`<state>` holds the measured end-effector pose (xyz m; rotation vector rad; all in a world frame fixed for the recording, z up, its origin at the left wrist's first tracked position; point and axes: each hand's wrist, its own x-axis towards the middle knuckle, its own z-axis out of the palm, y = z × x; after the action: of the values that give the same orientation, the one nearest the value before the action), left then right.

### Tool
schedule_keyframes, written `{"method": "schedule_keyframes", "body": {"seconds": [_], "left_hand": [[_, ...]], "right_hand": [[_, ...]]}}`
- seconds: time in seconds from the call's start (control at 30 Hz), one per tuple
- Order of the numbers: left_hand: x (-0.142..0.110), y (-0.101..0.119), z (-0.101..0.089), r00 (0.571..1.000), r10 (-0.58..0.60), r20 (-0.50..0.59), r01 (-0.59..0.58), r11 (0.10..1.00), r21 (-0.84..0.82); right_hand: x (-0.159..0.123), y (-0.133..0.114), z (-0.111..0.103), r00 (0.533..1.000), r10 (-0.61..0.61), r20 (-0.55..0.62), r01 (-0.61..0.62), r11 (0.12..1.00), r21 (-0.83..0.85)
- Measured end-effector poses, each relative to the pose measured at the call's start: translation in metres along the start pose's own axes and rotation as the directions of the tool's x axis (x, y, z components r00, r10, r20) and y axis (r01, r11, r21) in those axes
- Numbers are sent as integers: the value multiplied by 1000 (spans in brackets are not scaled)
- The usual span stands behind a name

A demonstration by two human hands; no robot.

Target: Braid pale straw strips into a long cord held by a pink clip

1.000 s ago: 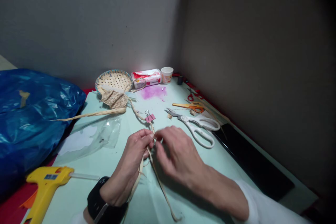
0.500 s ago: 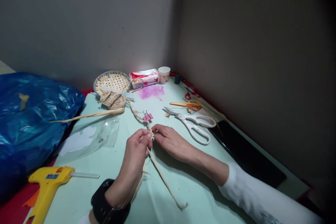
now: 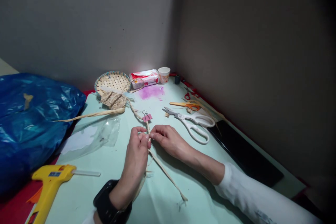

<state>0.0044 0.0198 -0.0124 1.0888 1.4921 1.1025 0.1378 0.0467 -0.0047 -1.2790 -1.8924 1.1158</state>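
A: Where is the braid (image 3: 147,126) now?
B: Near the middle of the worktop (image 3: 78,196), running from beside the coil of twine (image 3: 113,100) down to the person's hands.

A: How does the left hand (image 3: 136,152) hold it?
B: Thumb and fingers are pinched together on it, just below the pink binder clip (image 3: 147,117) that grips the braid.

A: And the right hand (image 3: 172,141)?
B: It comes in from the other side, thumb and forefinger closed on the braid, close to the left fingertips.

A: Any loose ends?
B: One strand (image 3: 165,172) slants from under the hands toward the worktop's near edge. Another hangs partly behind the left wrist.

A: What lies toward the right edge?
B: White-handled scissors (image 3: 181,116), blades parted, with orange-handled scissors (image 3: 183,104) just beyond. A flat black panel (image 3: 244,154) lies along that edge.

A: The left edge?
B: A yellow glue gun (image 3: 52,176) at the near left corner, and a blue plastic bag (image 3: 39,126) farther along.

A: The far edge?
B: A woven basket (image 3: 115,79), a tissue pack (image 3: 145,79) and a paper cup (image 3: 164,76), the cup near the far right corner.
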Motion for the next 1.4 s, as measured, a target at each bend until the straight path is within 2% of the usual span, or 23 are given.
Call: {"method": "schedule_keyframes", "body": {"seconds": [0.07, 0.17, 0.27, 0.37, 0.43, 0.57, 0.63, 0.8, 0.87, 0.9, 0.97, 1.0, 1.07, 1.1, 1.13, 1.17, 1.2, 1.23, 1.27, 1.33, 1.37, 1.4], "left_hand": [[0, 3, -2, 998, 55, -3, -55, 997, 61], [-4, 10, -7, 988, 151, 38, -155, 953, 258], [-8, 17, -12, 961, 273, 37, -256, 834, 489], [-12, 21, -16, 928, 374, 11, -302, 731, 612], [-15, 23, -18, 936, 352, 24, -284, 713, 641], [-26, 28, -14, 976, 200, 82, -199, 679, 707], [-33, 28, -9, 975, 188, 119, -209, 589, 781], [-45, 18, 13, 922, 309, 233, -307, 216, 927], [-50, 14, 21, 909, 305, 284, -339, 142, 930], [-52, 14, 23, 902, 299, 311, -363, 136, 922], [-55, 16, 22, 878, 307, 368, -432, 175, 885], [-55, 19, 18, 864, 338, 374, -460, 224, 859], [-49, 26, 5, 850, 433, 302, -473, 373, 798], [-43, 30, -2, 868, 459, 190, -427, 493, 758], [-35, 33, -9, 896, 436, 91, -367, 606, 706], [-27, 36, -15, 938, 347, 27, -284, 719, 635], [-18, 36, -19, 981, 192, 36, -182, 831, 526], [-9, 35, -22, 992, 22, 124, -69, 921, 384], [-2, 33, -23, 959, -104, 264, 40, 971, 235], [8, 26, -22, 884, -188, 428, 192, 981, 35], [10, 22, -20, 868, -192, 458, 225, 974, -16], [11, 19, -19, 871, -189, 453, 233, 972, -43]], "right_hand": [[0, 0, 1, 1000, -2, 0, 2, 999, 38], [-3, -1, 2, 998, -33, -61, 34, 999, 10], [-7, -3, 0, 992, -67, -107, 59, 995, -80], [-8, -4, -2, 995, -68, -67, 65, 997, -47], [-7, -2, -2, 997, -53, -54, 54, 999, 8], [-2, 5, 1, 999, 21, -43, -12, 980, 198], [1, 9, 3, 997, 69, -23, -59, 954, 295], [2, 5, 3, 992, 119, 39, -124, 896, 425], [1, 0, 1, 988, 135, 69, -152, 871, 468], [0, -2, 0, 986, 145, 80, -166, 862, 480], [1, -4, -2, 983, 163, 88, -185, 852, 489], [1, -3, -3, 982, 168, 84, -187, 852, 489], [2, -2, -3, 984, 167, 65, -177, 859, 479], [2, 0, -3, 985, 161, 53, -167, 866, 471], [2, 1, -3, 987, 155, 43, -157, 875, 459], [3, 3, -2, 989, 146, 35, -146, 884, 445], [3, 4, -2, 990, 134, 31, -135, 893, 430], [3, 6, -1, 992, 119, 33, -122, 902, 415], [3, 8, 0, 994, 103, 34, -108, 911, 398], [4, 11, 2, 997, 77, 31, -83, 933, 352], [4, 12, 3, 997, 69, 24, -73, 945, 320], [3, 13, 3, 998, 62, 13, -63, 957, 282]]}}
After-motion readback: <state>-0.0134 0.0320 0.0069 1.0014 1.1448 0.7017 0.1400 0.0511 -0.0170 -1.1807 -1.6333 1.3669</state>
